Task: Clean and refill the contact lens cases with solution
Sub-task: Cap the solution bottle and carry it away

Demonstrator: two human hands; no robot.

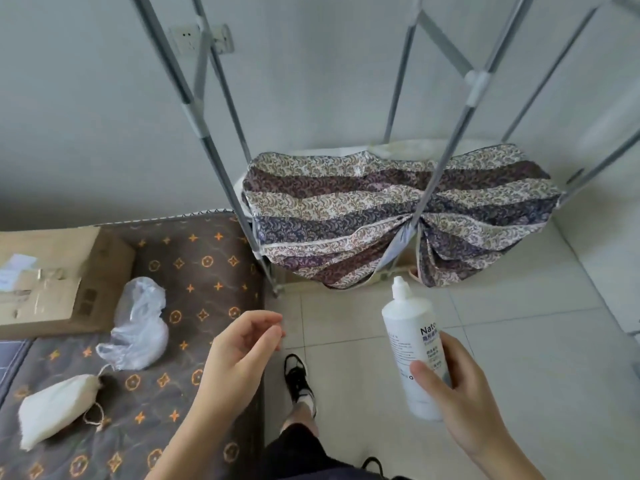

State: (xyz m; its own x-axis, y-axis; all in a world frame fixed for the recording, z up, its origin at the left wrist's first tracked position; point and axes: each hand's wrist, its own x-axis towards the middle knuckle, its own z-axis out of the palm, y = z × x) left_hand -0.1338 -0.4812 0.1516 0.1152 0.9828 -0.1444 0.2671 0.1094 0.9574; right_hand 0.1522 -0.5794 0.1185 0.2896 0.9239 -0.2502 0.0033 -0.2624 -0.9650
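Observation:
My right hand [460, 393] grips a white solution bottle [412, 341] by its lower half, over the tiled floor; the bottle stands nearly upright with its capped nozzle pointing up. My left hand [239, 351] hovers at the edge of the brown patterned mattress [194, 271], its fingers loosely curled and its thumb close to the fingertips; whether it pinches something tiny I cannot tell. No contact lens case shows in view.
On the mattress lie a cardboard box [52, 282], a crumpled clear plastic bag [138, 323] and a small white drawstring pouch [55, 407]. A metal rack [221, 168] draped with patterned fabric [381, 216] stands by the wall. My shoe [298, 379] is on the floor.

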